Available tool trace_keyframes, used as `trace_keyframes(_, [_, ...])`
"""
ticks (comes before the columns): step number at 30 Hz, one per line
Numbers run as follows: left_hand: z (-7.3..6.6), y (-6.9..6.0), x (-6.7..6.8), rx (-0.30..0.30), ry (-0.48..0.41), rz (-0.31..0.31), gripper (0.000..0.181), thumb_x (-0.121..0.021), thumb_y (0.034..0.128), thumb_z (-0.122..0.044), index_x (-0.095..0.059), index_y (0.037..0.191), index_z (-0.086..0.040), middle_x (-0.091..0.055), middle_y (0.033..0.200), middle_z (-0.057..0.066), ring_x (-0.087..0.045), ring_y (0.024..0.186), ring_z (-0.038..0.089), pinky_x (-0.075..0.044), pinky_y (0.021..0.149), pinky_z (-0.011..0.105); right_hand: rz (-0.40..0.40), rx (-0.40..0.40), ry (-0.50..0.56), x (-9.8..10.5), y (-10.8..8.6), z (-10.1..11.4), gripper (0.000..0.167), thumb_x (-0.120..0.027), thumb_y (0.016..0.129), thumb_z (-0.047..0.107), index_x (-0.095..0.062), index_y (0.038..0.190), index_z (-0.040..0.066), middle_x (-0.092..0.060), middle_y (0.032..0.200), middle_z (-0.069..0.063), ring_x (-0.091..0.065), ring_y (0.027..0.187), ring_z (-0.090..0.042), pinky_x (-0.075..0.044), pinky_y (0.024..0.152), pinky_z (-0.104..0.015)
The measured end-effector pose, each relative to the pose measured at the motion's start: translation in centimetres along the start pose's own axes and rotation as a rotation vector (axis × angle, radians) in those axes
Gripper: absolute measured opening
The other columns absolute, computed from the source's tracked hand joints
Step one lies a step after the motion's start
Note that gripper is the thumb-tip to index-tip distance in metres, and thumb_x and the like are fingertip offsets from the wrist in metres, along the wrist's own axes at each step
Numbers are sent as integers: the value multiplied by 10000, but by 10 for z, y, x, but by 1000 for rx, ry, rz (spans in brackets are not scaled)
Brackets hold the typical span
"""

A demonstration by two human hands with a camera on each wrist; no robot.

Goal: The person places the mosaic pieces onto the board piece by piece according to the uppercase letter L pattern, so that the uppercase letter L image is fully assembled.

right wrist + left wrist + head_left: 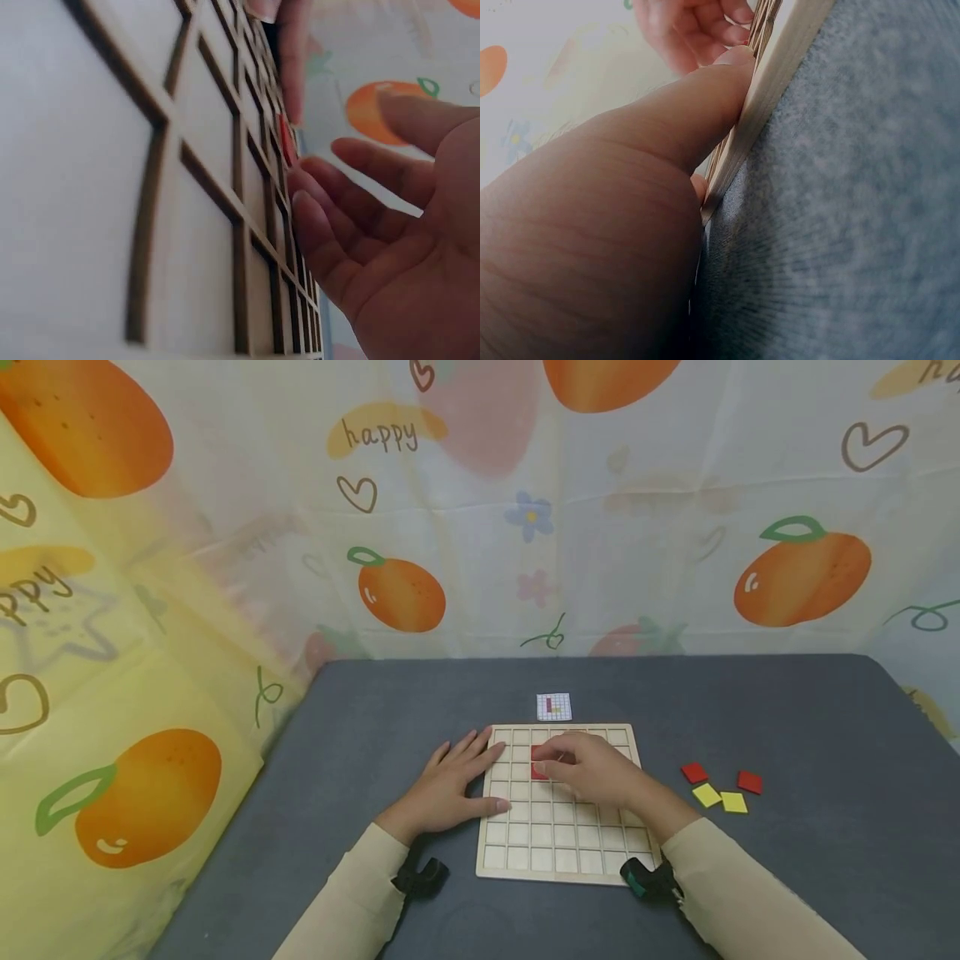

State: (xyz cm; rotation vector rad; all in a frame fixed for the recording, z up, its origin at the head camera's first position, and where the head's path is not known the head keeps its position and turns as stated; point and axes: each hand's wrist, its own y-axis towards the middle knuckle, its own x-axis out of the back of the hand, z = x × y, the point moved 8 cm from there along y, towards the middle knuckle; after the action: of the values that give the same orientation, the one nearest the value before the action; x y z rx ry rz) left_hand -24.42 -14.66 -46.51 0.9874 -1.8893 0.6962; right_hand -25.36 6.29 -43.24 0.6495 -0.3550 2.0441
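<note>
A wooden grid board (542, 859) lies on the dark table, two red square tiles showing in its upper middle cells. My left hand (447, 787) rests with fingers spread on the board's left edge; in the left wrist view its thumb (697, 105) presses on the rim. Over the board reaches my right hand (596, 768), its thumb and index finger pinching at the lower red tile (538, 771). The right wrist view shows those bent fingertips against a thin red tile (286, 140) at the board's surface; the fingers hide part of it.
Right of the board lie two loose red tiles (694, 772) and two yellow tiles (706, 795). Behind the board is a small card (553, 707) with a coloured grid pattern. A fruit-printed cloth (480, 543) hangs behind the table (825, 718).
</note>
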Motion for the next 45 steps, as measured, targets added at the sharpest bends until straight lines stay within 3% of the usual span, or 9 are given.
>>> trace_keyframes(7, [-1, 0, 1, -4, -7, -3, 960, -673, 973, -726, -329, 1737, -257, -125, 1807, -40, -44, 1659, 224, 21, 1279, 597, 13, -38, 275, 11, -12, -4, 450, -590, 1153, 383, -684, 1401, 19, -729, 1279, -162, -726, 1137, -334, -578, 976, -546])
trace_keyframes(16, [0, -1, 1, -10, -29, 9, 974, -667, 978, -730, -307, 1742, -243, -111, 1808, -31, -33, 1659, 222, 18, 1278, 599, 13, -44, 398, 31, -31, -2, 561, -429, 1199, 406, -555, 1539, -22, -698, 1280, -183, -681, 1178, -396, -559, 1014, -514])
trace_keyframes(26, [0, -1, 0, -29, -33, 9, 975, -670, 989, -715, -286, 1746, -237, -90, 1810, -38, -26, 1658, 210, 19, 1279, 596, -68, -5, 404, 66, -67, -19, 521, -381, 1215, 329, -529, 1550, -42, -675, 1331, -200, -668, 1213, -412, -572, 976, -369])
trace_keyframes(34, [0, -2, 2, -37, -37, 10, 972, -672, 992, -708, -286, 1747, -233, -94, 1812, -21, -28, 1659, 227, 26, 1277, 602, -125, 24, 368, 99, -98, -36, 540, -288, 1228, 314, -477, 1575, -53, -639, 1380, -241, -687, 1216, -303, -566, 964, -311])
trace_keyframes(41, [-2, -3, 3, -39, -40, 5, 968, -677, 994, -698, -292, 1746, -225, -93, 1811, -20, -36, 1660, 246, 23, 1277, 601, -174, 96, 355, 133, -123, -52, 477, -234, 1228, 245, -543, 1574, 134, -649, 1376, -151, -672, 1218, -225, -546, 970, -263])
trace_keyframes(45, [-1, -3, 2, -43, -43, -2, 966, -681, 993, -694, -301, 1745, -221, -108, 1812, -7, -46, 1660, 255, 11, 1276, 607, -189, 139, 417, 147, -136, -67, 489, -215, 1224, 190, -570, 1560, 191, -661, 1377, -76, -661, 1215, -181, -537, 977, -242])
